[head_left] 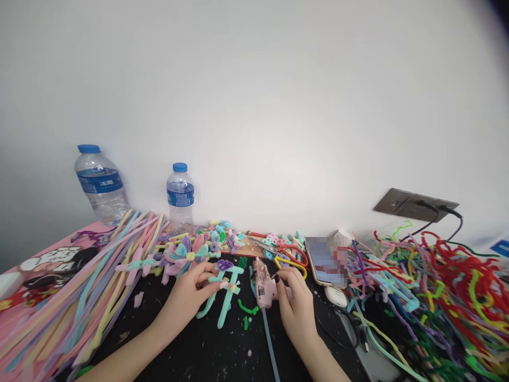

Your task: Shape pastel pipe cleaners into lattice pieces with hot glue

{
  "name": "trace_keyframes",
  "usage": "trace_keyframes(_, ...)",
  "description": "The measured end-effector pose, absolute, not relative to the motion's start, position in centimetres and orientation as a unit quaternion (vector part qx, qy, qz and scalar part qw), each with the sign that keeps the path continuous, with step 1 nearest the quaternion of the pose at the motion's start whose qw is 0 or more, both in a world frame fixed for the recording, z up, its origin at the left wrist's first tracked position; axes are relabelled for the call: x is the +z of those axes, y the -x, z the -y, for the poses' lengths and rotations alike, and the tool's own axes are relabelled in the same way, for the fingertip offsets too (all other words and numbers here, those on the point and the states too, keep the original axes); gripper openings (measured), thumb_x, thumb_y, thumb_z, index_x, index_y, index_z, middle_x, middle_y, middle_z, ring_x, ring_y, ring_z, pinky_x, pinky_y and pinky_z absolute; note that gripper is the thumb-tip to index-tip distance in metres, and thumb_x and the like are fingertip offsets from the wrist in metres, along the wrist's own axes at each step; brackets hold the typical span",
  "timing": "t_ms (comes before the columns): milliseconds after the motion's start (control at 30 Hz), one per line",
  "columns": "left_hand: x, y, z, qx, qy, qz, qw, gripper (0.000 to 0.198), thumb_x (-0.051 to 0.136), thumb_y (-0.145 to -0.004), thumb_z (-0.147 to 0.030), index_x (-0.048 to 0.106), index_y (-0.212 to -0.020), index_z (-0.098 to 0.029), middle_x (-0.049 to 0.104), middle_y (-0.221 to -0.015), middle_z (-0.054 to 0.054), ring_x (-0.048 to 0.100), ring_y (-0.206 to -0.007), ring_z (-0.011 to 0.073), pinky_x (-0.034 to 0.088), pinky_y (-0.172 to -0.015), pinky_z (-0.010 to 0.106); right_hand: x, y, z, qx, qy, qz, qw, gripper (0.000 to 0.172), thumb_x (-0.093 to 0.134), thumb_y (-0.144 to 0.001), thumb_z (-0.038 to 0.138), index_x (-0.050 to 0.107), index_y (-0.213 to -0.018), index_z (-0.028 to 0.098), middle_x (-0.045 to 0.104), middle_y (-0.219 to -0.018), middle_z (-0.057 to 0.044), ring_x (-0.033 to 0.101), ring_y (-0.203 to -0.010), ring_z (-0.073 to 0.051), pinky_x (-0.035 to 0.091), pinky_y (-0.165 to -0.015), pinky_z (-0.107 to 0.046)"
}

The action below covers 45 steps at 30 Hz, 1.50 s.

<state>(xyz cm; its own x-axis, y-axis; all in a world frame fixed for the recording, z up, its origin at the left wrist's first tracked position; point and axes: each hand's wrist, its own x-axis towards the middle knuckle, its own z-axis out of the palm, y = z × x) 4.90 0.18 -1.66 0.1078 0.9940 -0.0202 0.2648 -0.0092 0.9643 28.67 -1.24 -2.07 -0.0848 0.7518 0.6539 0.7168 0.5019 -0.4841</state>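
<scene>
My left hand (190,297) pinches a mint-green pipe-cleaner stem (227,297) with a small purple flower (225,264) at its top, holding it just above the black tabletop. My right hand (296,302) is closed around the handle of a pink hot glue gun (264,284), whose glue stick (269,339) trails toward me. The gun's nozzle points away, close to the stem. Small green pipe-cleaner scraps (247,310) lie between the two hands.
A fan of pastel pipe cleaners (91,286) lies left over a pink box (35,265). Two water bottles (99,183) (180,193) stand at the wall. Finished flowers (186,252), scissors (264,245), a phone (326,262) and a tangled bright pile (433,297) crowd the right.
</scene>
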Motion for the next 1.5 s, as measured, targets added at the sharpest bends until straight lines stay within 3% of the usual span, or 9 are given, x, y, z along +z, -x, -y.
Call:
trace_keyframes(300, -1.3, -5.3, -0.5, 0.394, -0.604, -0.537, 0.438, 0.024, 0.052, -0.079, -0.044, 0.055, -0.082, -0.02, 0.051, -0.054, -0.005, 0.052, -0.051, 0.016, 0.037, -0.047, 0.023, -2.2, -28.9, 1.2, 0.021, 0.501, 0.729, 0.466, 0.011, 0.041, -0.086, 0.014, 0.05, -0.083, 0.019, 0.055, -0.094, -0.01, 0.053, -0.092, -0.022, 0.045, -0.077, -0.036)
trace_keyframes(433, -0.3, -5.3, -2.3, 0.399, -0.614, -0.529, 0.429, 0.023, 0.051, -0.079, -0.04, 0.057, -0.083, -0.018, 0.056, -0.056, -0.003, 0.055, -0.053, 0.0165, 0.044, -0.052, 0.025, -2.1, -28.9, 1.2, 0.032, 0.501, 0.729, 0.466, 0.014, 0.041, -0.086, 0.014, 0.047, -0.075, 0.019, 0.054, -0.089, -0.008, 0.053, -0.088, -0.021, 0.044, -0.075, -0.034)
trace_keyframes(633, 1.1, -6.0, -5.9, 0.407, -0.606, -0.553, 0.4, 0.018, 0.056, -0.075, -0.034, 0.059, -0.08, -0.017, 0.055, -0.053, -0.004, 0.052, -0.042, 0.014, 0.042, -0.043, 0.024, -2.0, -28.8, 1.3, 0.034, 0.493, 0.734, 0.466, 0.013, 0.041, -0.086, 0.014, 0.05, -0.078, 0.019, 0.054, -0.091, -0.009, 0.053, -0.089, -0.021, 0.044, -0.076, -0.033)
trace_keyframes(867, 0.4, -8.2, -8.8, 0.4, -0.598, -0.573, 0.392, 0.01, 0.055, -0.081, -0.016, 0.051, -0.089, -0.016, 0.064, -0.06, -0.002, 0.062, -0.052, 0.0135, 0.049, -0.05, 0.023, -2.2, -28.7, 1.2, 0.031, 0.496, 0.734, 0.463, 0.012, 0.042, -0.086, 0.014, 0.05, -0.078, 0.019, 0.055, -0.091, -0.009, 0.054, -0.088, -0.021, 0.044, -0.076, -0.033)
trace_keyframes(1000, -0.8, -8.6, -9.6, 0.382, -0.617, -0.57, 0.384, 0.012, 0.053, -0.087, -0.019, 0.055, -0.096, -0.012, 0.064, -0.077, 0.0, 0.063, -0.063, 0.0121, 0.053, -0.057, 0.025, -2.2, -28.6, 1.3, 0.043, 0.496, 0.735, 0.46, 0.012, 0.041, -0.086, 0.014, 0.049, -0.077, 0.019, 0.053, -0.091, -0.008, 0.053, -0.088, -0.021, 0.043, -0.076, -0.033)
trace_keyframes(1233, 0.7, -7.6, -8.0, 0.358, -0.667, -0.583, 0.296, 0.013, 0.06, -0.075, -0.019, 0.054, -0.087, -0.019, 0.067, -0.097, 0.007, 0.065, -0.089, 0.0229, 0.052, -0.068, 0.029, -2.1, -28.5, 1.4, 0.062, 0.502, 0.731, 0.458, 0.021, 0.038, -0.089, 0.016, 0.041, -0.068, 0.019, 0.051, -0.08, -0.005, 0.051, -0.075, -0.018, 0.04, -0.067, -0.029)
trace_keyframes(1333, 2.3, -6.3, -7.0, 0.336, -0.692, -0.58, 0.268, 0.007, 0.056, -0.076, -0.026, 0.056, -0.081, -0.021, 0.069, -0.091, 0.005, 0.066, -0.085, 0.0232, 0.051, -0.069, 0.029, -2.1, -28.4, 1.5, 0.07, 0.514, 0.73, 0.445, 0.027, 0.037, -0.09, 0.019, 0.037, -0.063, 0.02, 0.048, -0.071, -0.002, 0.048, -0.066, -0.016, 0.037, -0.061, -0.027)
trace_keyframes(1433, 3.8, -3.8, -6.4, 0.31, -0.699, -0.597, 0.243, 0.011, 0.051, -0.078, -0.031, 0.058, -0.08, -0.021, 0.07, -0.079, 0.004, 0.066, -0.076, 0.0221, 0.049, -0.067, 0.03, -2.0, -28.3, 1.5, 0.084, 0.509, 0.728, 0.451, 0.025, 0.037, -0.09, 0.019, 0.038, -0.065, 0.02, 0.048, -0.072, -0.002, 0.048, -0.067, -0.015, 0.037, -0.061, -0.026)
trace_keyframes(1500, 4.6, -1.3, -6.3, 0.293, -0.69, -0.625, 0.219, 0.013, 0.051, -0.076, -0.031, 0.06, -0.08, -0.022, 0.07, -0.082, 0.005, 0.065, -0.077, 0.0238, 0.047, -0.068, 0.032, -2.0, -28.2, 1.5, 0.087, 0.508, 0.724, 0.458, 0.021, 0.036, -0.09, 0.019, 0.04, -0.07, 0.02, 0.048, -0.075, -0.002, 0.048, -0.068, -0.015, 0.038, -0.061, -0.025)
